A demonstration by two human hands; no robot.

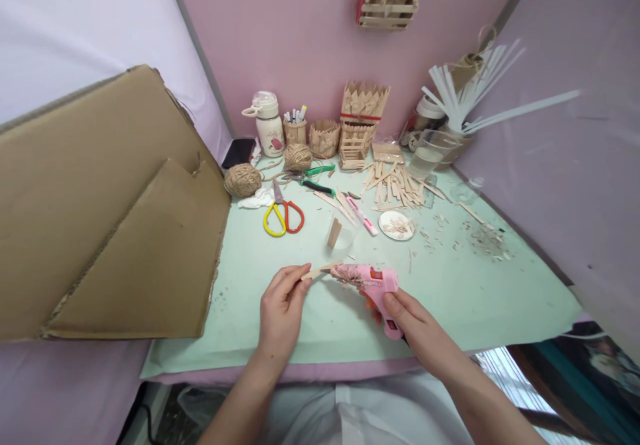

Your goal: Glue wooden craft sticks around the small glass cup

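Between the thumb and fingers of my left hand (284, 308) is a thin wooden stick (316, 272), pointing to the right. My right hand (407, 318) is wrapped round the handle of a pink glue gun (373, 283). The gun's nozzle points left and meets the stick, or sits just in front of it; I cannot tell which. Bits of wood and dried glue cling to the front of the gun. Just beyond the hands stands a clear plastic cup (349, 237) with a piece of wooden stick (335, 233) in it.
Scissors (283, 217), pliers (320, 186), a pink craft knife (362, 215) and a small white dish (397, 225) lie beyond my hands. Loose wooden sticks (397, 185) are heaped at the back right. Twine balls (243, 179) and a bottle (270, 128) are back left. Cardboard (145, 258) stands at the left.
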